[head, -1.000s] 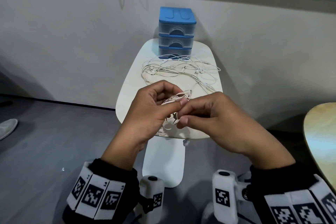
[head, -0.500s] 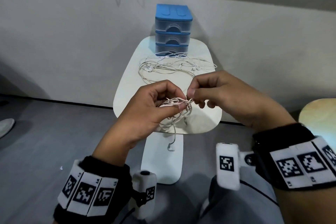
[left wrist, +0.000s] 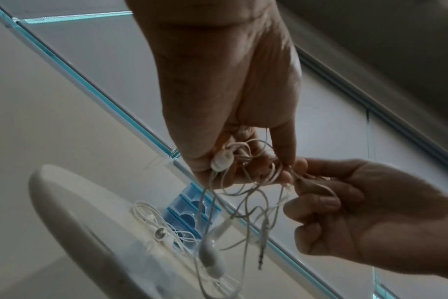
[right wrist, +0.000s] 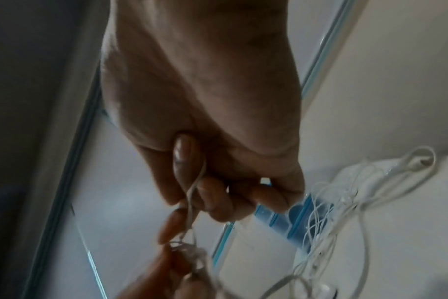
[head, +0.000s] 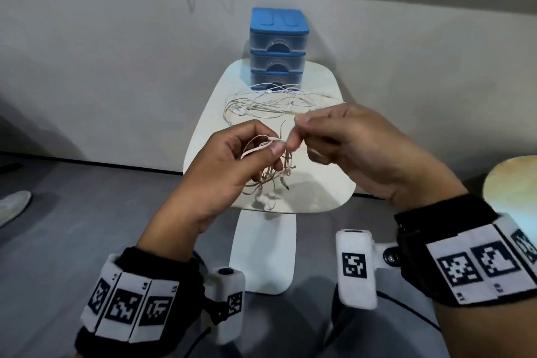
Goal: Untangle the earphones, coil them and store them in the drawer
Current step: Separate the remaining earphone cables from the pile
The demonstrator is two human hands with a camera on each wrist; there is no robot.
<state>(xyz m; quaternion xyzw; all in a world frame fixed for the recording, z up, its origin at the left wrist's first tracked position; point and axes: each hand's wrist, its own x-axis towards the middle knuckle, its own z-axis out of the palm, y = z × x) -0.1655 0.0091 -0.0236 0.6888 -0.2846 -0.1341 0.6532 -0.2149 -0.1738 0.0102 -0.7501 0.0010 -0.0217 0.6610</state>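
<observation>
At the top centre of the head view stands the drawer unit (head: 278, 46), shut, on the white table (head: 203, 125). Mid-frame, the left hand (head: 232, 166) pinches the earphones (head: 273, 174) bundle; the right hand (head: 357, 148) pinches one strand. Light, limp, snag-prone cord: likely best held near the knot. Only the left wrist view shows the dangling plug (left wrist: 261, 261).

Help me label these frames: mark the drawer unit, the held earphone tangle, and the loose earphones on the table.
drawer unit (head: 278, 49), head view, front of its top drawer.
held earphone tangle (left wrist: 246, 178), left wrist view, bunched cords below the left hand's fingers.
loose earphones (head: 261, 104), head view, cords lying on the table.
</observation>
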